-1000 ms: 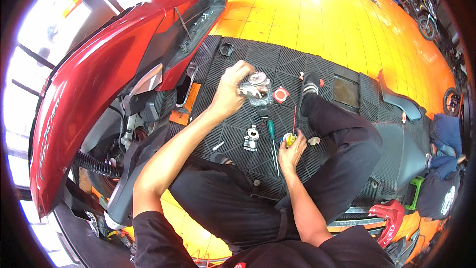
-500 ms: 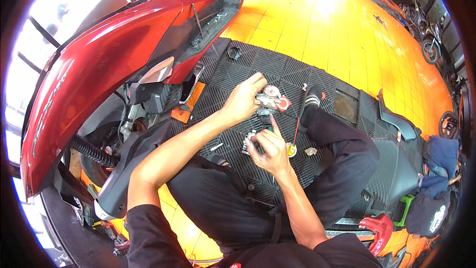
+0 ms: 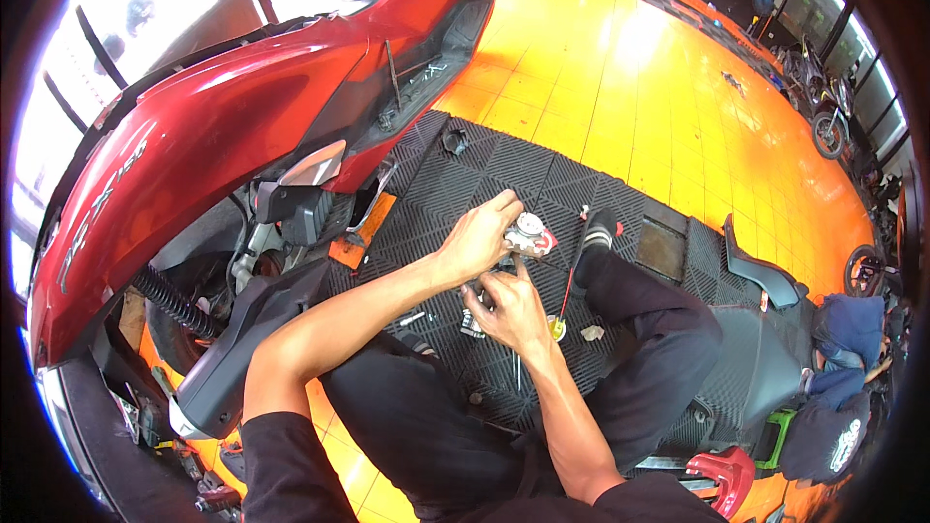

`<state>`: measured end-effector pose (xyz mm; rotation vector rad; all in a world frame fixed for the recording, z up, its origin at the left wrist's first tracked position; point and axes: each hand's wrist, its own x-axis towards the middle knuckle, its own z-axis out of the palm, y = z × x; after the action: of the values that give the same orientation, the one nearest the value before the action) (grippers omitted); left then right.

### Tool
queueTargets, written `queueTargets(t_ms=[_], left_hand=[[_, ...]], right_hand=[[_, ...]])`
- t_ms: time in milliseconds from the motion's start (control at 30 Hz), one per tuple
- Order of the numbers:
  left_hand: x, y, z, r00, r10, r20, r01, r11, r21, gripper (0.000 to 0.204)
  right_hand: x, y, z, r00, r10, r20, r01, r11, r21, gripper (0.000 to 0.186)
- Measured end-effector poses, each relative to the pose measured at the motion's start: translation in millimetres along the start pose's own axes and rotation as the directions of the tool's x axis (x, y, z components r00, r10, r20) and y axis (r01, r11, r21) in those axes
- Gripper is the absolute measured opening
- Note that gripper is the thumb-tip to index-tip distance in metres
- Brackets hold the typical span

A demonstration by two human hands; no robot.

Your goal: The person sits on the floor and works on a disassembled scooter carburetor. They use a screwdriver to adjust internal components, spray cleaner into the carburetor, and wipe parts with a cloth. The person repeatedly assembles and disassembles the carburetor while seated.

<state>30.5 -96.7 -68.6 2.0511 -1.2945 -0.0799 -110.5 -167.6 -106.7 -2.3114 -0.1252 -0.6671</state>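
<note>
My left hand (image 3: 477, 238) is closed on a silver metal motorcycle part (image 3: 527, 229) with a round top and a red patch on its right side. It holds the part above the dark mat, between my bent legs. My right hand (image 3: 513, 308) is just below and against the part. Its index finger reaches up to the underside while the thumb and other fingers curl in; what they hold, if anything, is hidden. Beneath the right hand, a small metal piece (image 3: 471, 323) lies on the mat, and a yellow round item (image 3: 557, 329) is beside the wrist.
A red scooter (image 3: 242, 87) with panels removed fills the left side. Black ribbed mats (image 3: 504, 160) cover the yellow tiled floor (image 3: 581, 58). On the right lie a dark seat (image 3: 760, 358) and a red plastic piece (image 3: 722, 475). Another person (image 3: 828, 426) is at the far right.
My right hand has moved up and left, against the underside of the metal part. The left hand still grips it. The whole view has shifted slightly.
</note>
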Motion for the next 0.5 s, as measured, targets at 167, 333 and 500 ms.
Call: queueTargets(t_ms=[167,333,500], left_hand=[[-2.8,-0.9,3.6,0.998,-0.049,-0.032,0.046,0.994,-0.096,0.027],[-1.3,-2.6,9.5,0.998,-0.022,-0.060,0.015,0.993,-0.120,0.029],[-5.0,-9.0,9.7,0.999,-0.033,-0.016,0.031,0.994,-0.102,0.030]], right_hand=[[1.4,-2.4,-5.5,0.987,0.040,-0.158,0.004,0.963,0.268,0.011],[-6.8,-2.5,1.5,0.882,0.423,-0.208,-0.127,0.638,0.760,0.021],[-2.6,9.2,-10.7,0.983,-0.014,0.181,0.004,0.998,0.056,0.019]])
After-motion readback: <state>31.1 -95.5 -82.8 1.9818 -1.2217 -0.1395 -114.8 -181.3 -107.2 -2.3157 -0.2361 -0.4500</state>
